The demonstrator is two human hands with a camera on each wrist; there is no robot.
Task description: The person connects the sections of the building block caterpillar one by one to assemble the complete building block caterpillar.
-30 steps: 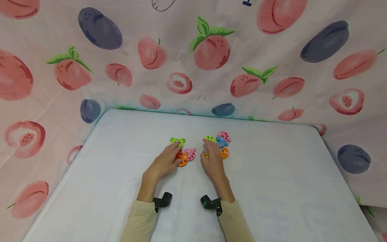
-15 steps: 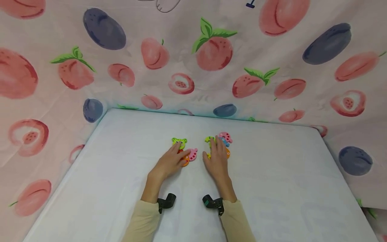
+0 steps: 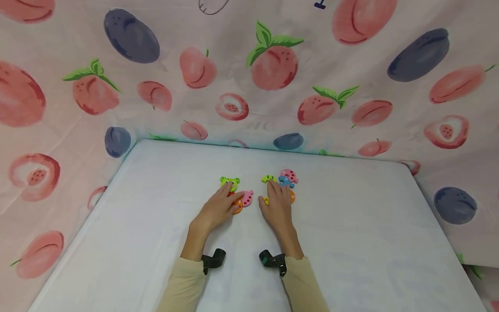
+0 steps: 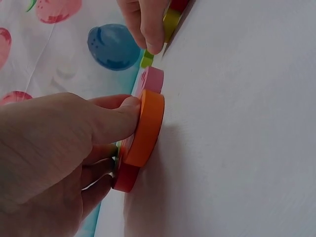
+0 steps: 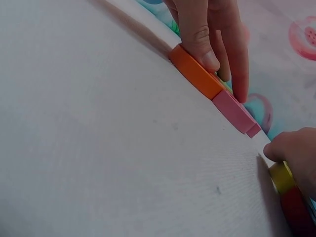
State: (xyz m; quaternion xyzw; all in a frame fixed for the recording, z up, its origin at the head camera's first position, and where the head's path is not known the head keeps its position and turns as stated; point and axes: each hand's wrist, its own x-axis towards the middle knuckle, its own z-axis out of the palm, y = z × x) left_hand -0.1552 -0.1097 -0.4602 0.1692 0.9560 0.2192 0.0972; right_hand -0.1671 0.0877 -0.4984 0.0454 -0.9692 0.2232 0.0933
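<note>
Flat, bright animal-shaped pieces lie in two small groups on the white table. My left hand rests over the left group, fingers spread; its thumb touches the top of an orange piece. Around that hand are a green animal-face piece, a pink spotted piece and a red piece. My right hand lies over the other group with fingers extended. Beside it show a green striped piece, a blue piece, an orange piece and a yellow piece. Its palm hides others.
A pink spotted piece lies at the back of the right group. The white-covered table meets a fruit-print cloth at its back and sides. Black wrist cameras sit on both wrists.
The left hand has shifted slightly right over its pieces. The right hand's fingers moved right across the blue piece, then back left, uncovering it again. The pieces stay nearly in place.
</note>
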